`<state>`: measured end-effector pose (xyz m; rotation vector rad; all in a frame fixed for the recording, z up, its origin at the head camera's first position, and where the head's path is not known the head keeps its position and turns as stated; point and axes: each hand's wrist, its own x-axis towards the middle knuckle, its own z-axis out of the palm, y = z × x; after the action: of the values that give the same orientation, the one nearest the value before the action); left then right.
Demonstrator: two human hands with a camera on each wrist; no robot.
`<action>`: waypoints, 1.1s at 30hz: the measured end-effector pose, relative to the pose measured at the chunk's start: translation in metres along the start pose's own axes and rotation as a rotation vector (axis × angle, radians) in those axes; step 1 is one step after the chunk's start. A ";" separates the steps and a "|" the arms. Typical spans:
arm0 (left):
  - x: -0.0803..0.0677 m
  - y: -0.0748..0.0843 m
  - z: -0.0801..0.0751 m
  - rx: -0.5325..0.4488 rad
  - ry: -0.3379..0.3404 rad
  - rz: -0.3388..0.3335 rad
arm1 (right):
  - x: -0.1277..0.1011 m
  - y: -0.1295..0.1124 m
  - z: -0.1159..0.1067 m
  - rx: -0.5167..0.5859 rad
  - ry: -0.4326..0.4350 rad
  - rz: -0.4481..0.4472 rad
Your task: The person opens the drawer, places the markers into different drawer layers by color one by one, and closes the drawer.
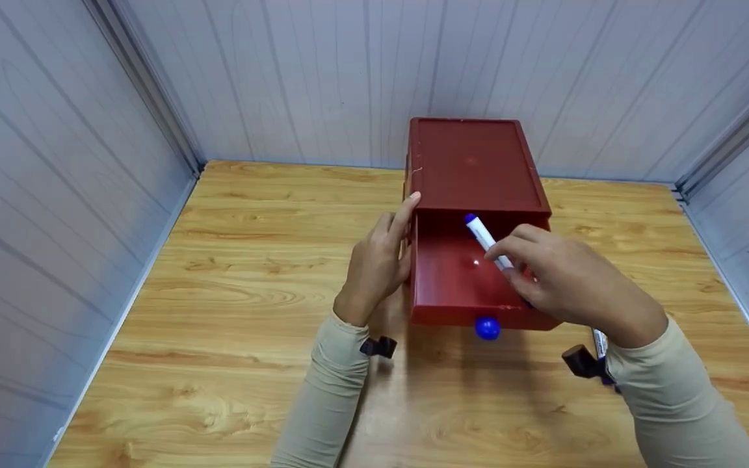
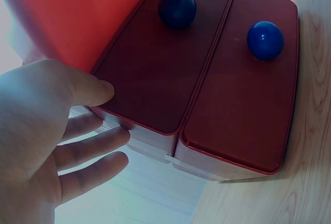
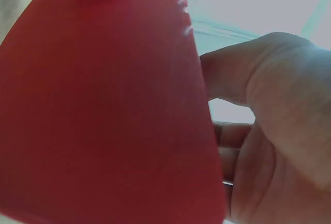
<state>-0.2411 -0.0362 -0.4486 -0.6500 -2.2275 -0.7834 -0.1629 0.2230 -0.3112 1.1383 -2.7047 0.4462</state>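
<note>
A small red drawer cabinet (image 1: 472,162) stands near the back wall with its top drawer (image 1: 443,279) pulled out. My right hand (image 1: 563,276) pinches a white marker (image 1: 484,235) with a blue cap, tilted over the inside of that drawer. In the right wrist view the drawer's front (image 3: 114,105) hides the marker and the fingertips. My left hand (image 1: 378,263) rests against the cabinet's left side, index fingertip at the top edge. The left wrist view shows its thumb by the middle drawer (image 2: 150,69), with the other fingers extended along the side.
A round blue knob (image 1: 487,328) sticks out from the pulled-out drawer. Below, the middle drawer and the bottom drawer (image 2: 238,100) are closed. Another marker (image 1: 600,342) lies on the wooden table (image 1: 218,292), partly behind my right wrist. Pale panels (image 1: 322,78) enclose the back and sides.
</note>
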 end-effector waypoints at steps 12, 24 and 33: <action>-0.001 -0.002 0.000 0.004 -0.018 -0.023 | 0.013 -0.010 0.006 0.014 -0.120 0.005; 0.001 0.000 -0.001 -0.014 -0.031 -0.017 | 0.024 -0.016 0.011 -0.026 -0.191 -0.006; 0.000 0.000 0.000 -0.019 -0.046 -0.026 | 0.030 -0.018 0.014 -0.013 -0.232 0.010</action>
<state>-0.2414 -0.0364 -0.4488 -0.6557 -2.2773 -0.8107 -0.1709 0.1860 -0.3126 1.2438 -2.9055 0.3156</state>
